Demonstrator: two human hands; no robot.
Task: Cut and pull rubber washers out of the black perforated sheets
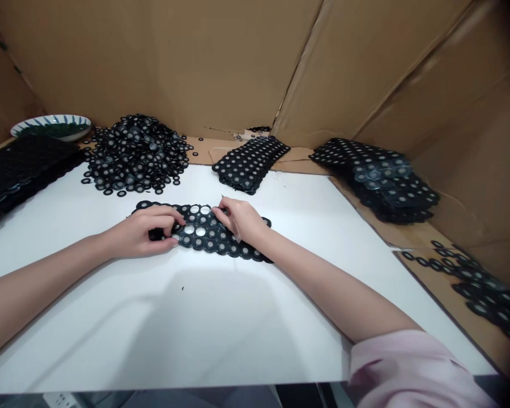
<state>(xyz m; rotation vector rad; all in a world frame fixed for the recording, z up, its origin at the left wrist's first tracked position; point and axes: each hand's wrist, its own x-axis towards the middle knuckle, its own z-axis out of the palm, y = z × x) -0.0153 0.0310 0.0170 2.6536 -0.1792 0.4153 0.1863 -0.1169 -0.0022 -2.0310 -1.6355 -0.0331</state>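
A flat black sheet of joined rubber-like rings (210, 245) lies on the white table, with several round openings showing white along its left half. My left hand (153, 229) rests on the sheet's left part, fingers curled and thumb at the near edge, holding it. Over the middle right of the sheet, my right hand (240, 220) is closed, its thumb and fingers bent together just beside the white openings. A small pointed tip shows above its fingers; I cannot make out what it is or what the fingertips hold.
A heap of loose black rings (138, 153) sits at the back left, near a dish (74, 136) of dark green bits. Stacked ring sheets stand at far left (21, 175), back centre (250, 164) and right (378, 178). Ring strips (471, 275) lie on cardboard at right. Cardboard walls (229, 62) enclose the table (153, 328).
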